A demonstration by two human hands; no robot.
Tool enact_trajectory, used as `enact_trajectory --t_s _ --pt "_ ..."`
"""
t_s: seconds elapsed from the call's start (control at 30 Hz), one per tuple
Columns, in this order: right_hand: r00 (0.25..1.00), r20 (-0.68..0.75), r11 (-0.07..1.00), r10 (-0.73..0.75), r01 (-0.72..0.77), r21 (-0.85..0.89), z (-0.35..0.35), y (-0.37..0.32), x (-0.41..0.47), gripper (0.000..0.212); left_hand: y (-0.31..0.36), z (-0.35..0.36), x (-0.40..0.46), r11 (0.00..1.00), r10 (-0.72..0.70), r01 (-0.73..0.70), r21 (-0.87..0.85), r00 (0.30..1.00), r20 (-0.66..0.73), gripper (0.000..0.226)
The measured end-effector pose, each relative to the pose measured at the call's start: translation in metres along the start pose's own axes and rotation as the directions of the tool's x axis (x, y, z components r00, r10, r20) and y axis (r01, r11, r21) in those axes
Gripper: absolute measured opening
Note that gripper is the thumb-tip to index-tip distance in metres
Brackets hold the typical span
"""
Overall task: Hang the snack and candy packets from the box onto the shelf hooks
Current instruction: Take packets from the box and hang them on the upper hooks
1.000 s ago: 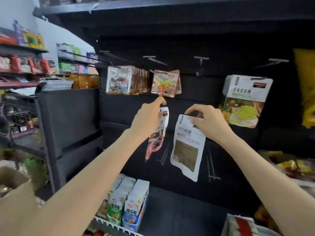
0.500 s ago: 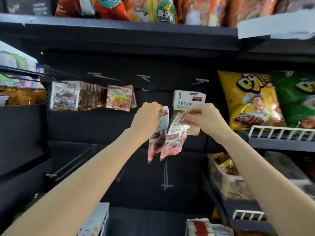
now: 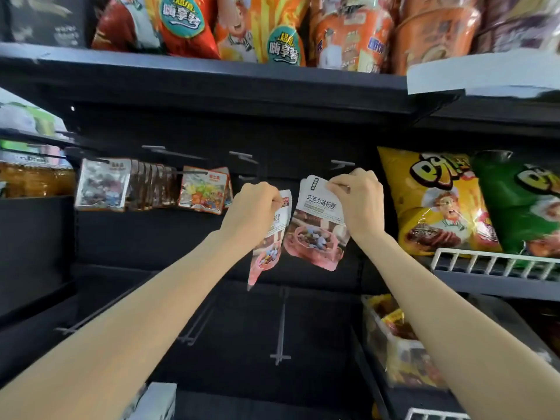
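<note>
My right hand [image 3: 357, 201] pinched a candy packet [image 3: 318, 225] just below an empty hook [image 3: 341, 163], my left hand [image 3: 253, 213] gripped another packet [image 3: 269, 247]; threading the right one's hole judged next.

A small retail shop: black metal shelving [image 3: 212, 77] carries rows of bagged snacks [image 3: 188, 25] at 12 o'clock, chip bags [image 3: 436, 204] behind a white wire rail [image 3: 497, 263] at 3 o'clock, and candy packets [image 3: 103, 183] hung on peg hooks [image 3: 242, 156] at 9 o'clock beside bottled drinks [image 3: 33, 180].
</note>
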State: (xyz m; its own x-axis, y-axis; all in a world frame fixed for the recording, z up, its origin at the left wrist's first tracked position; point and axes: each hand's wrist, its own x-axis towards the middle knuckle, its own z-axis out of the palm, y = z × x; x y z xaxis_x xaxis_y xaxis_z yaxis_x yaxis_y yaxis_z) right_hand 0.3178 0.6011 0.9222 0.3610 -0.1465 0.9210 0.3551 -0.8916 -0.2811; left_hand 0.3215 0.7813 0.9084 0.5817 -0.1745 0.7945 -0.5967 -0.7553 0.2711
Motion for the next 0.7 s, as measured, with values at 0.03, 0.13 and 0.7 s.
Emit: enact_trajectory --t_s 0.03,0.13,0.7 --pt "1.0 -0.016 1.0 -0.018 0.018 -0.001 0.001 0.002 -0.001 0.019 -0.002 -0.001 0.001 1.0 -0.008 0.008 0.0 1.0 -0.006 0.023" --pt "0.996 -0.06 0.998 -0.07 0.069 -0.009 0.003 0.009 -0.003 0.02 -0.007 -0.002 0.001 1.0 -0.007 0.007 0.0 1.0 -0.002 0.022" --pt "0.965 -0.137 0.975 -0.223 0.217 -0.054 0.017 0.01 -0.001 0.019 -0.002 0.009 0.003 1.0 0.01 -0.011 0.01 0.999 0.04 0.022"
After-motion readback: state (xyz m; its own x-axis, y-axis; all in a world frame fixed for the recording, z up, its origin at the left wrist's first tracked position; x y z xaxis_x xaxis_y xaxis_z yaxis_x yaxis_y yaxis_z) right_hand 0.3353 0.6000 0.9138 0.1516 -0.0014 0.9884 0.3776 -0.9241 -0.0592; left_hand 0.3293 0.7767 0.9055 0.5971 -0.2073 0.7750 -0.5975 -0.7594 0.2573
